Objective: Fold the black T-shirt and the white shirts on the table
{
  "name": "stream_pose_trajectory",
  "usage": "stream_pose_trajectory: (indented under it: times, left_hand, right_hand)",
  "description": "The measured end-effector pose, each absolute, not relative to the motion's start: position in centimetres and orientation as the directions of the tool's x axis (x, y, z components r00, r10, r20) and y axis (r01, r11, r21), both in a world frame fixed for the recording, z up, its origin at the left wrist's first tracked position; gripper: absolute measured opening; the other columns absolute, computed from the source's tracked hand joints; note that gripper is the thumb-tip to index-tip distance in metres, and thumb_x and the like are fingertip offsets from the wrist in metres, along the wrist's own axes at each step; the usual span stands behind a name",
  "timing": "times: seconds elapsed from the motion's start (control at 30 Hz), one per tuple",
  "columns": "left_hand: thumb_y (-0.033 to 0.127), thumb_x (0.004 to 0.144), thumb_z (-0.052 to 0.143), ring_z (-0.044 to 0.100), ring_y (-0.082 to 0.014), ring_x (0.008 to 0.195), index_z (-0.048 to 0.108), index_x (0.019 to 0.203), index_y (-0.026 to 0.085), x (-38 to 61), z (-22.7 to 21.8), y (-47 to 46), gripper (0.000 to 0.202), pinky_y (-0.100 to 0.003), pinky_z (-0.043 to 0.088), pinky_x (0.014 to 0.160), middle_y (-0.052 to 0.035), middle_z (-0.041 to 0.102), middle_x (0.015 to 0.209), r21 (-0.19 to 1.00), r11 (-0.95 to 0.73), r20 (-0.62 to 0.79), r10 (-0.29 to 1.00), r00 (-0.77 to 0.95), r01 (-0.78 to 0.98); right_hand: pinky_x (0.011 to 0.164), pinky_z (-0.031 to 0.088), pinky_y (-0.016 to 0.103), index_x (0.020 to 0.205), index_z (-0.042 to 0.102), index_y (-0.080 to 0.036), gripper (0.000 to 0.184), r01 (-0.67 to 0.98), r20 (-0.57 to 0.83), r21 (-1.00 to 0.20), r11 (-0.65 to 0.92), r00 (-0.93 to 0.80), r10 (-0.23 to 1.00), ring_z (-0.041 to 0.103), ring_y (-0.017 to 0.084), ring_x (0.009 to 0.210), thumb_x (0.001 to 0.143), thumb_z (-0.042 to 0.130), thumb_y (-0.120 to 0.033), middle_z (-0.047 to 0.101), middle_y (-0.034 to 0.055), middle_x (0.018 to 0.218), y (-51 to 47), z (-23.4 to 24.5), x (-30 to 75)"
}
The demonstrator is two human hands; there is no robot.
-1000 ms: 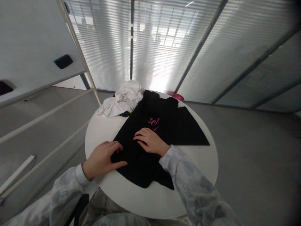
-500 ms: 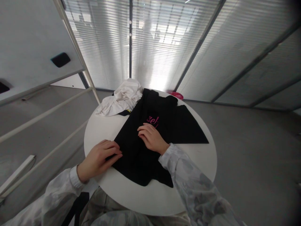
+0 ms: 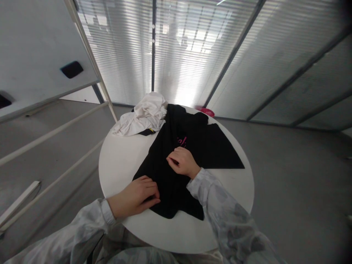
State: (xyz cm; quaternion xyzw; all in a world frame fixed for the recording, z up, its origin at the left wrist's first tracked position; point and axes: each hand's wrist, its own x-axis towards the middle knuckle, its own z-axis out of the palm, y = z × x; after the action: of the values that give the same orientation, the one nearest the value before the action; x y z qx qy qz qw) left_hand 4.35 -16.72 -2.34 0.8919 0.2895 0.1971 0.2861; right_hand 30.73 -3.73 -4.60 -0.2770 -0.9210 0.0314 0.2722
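Observation:
A black shirt (image 3: 192,143) with pink lettering lies spread on a round white table (image 3: 123,157). My left hand (image 3: 137,198) pinches the shirt's near left edge, fingers closed on the fabric. My right hand (image 3: 183,161) rests on the middle of the shirt just below the lettering, fingers curled and gripping a fold of the cloth. The pink lettering is mostly covered by the folded fabric.
A crumpled white garment (image 3: 144,115) lies at the table's far left edge, touching the black shirt. A pink object (image 3: 206,111) sits at the far rim. White rails (image 3: 55,135) stand to the left; glass walls with blinds (image 3: 192,55) are behind.
My left hand has slid right and nearer, pulling the shirt's left side inward so it is narrower. My right hand has curled and gathered cloth, covering most of the pink lettering.

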Motion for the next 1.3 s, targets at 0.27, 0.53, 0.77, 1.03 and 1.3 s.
stream_pose_trajectory:
  times: [0.27,0.53,0.77,1.03,1.3]
  left_hand:
    - [0.043,0.109,0.062,0.070,-0.0202,0.092,0.069,0.105,0.024,2.5,-1.0,-15.1,0.020,-0.033,0.053,0.085,-0.0049,0.072,0.101,0.673,-0.422,0.215,0.898,0.385,0.608]
    - [0.061,0.105,0.058,0.067,-0.0229,0.076,0.069,0.097,0.026,-0.1,-3.3,-12.4,0.038,-0.033,0.044,0.069,-0.0021,0.072,0.083,0.520,-0.118,-0.041,0.986,0.163,0.846]
    - [0.055,0.111,0.043,0.068,-0.0238,0.076,0.066,0.101,0.026,-1.8,-3.4,-12.3,0.038,-0.033,0.042,0.069,-0.0025,0.072,0.083,0.459,-0.025,0.006,1.000,0.026,0.888]
    - [0.045,0.110,0.046,0.073,-0.0251,0.088,0.063,0.112,0.023,-1.1,-2.2,-10.5,0.027,-0.040,0.049,0.088,-0.0077,0.075,0.109,0.252,-0.208,0.140,0.974,0.177,0.945]
    - [0.051,0.113,0.046,0.074,-0.0263,0.090,0.062,0.105,0.025,0.7,-3.1,-8.4,0.031,-0.035,0.044,0.067,-0.0065,0.075,0.107,0.149,-0.320,0.018,0.947,0.321,0.936]
  right_hand:
    - [0.097,0.041,0.042,0.089,0.064,-0.023,0.014,0.848,0.417,-0.162,0.504,-0.404,0.814,0.066,0.027,0.091,0.098,0.072,-0.031,0.076,0.0059,0.089,-3.0,-4.8,30.7]
    - [0.094,0.047,0.040,0.105,0.067,-0.024,0.014,0.787,0.397,-0.482,0.385,-0.196,0.897,0.068,0.023,0.080,0.092,0.066,-0.020,0.072,0.0001,0.081,-2.2,-5.8,30.9]
    - [0.071,0.049,0.032,0.099,0.081,-0.024,0.018,0.495,0.301,-0.817,0.297,-0.073,0.951,0.062,0.020,0.071,0.088,0.066,-0.027,0.073,0.0001,0.078,-1.8,-6.3,30.9]
    - [0.088,0.050,0.038,0.094,0.088,-0.029,0.015,0.650,0.366,-0.664,0.369,-0.147,0.919,0.067,0.021,0.074,0.090,0.075,-0.026,0.078,0.0003,0.077,-2.3,-6.0,30.1]
    - [0.077,0.054,0.035,0.089,0.081,-0.025,0.013,0.513,0.326,-0.798,0.315,-0.070,0.943,0.066,0.020,0.071,0.091,0.078,-0.038,0.078,0.0017,0.081,-2.3,-6.1,30.2]
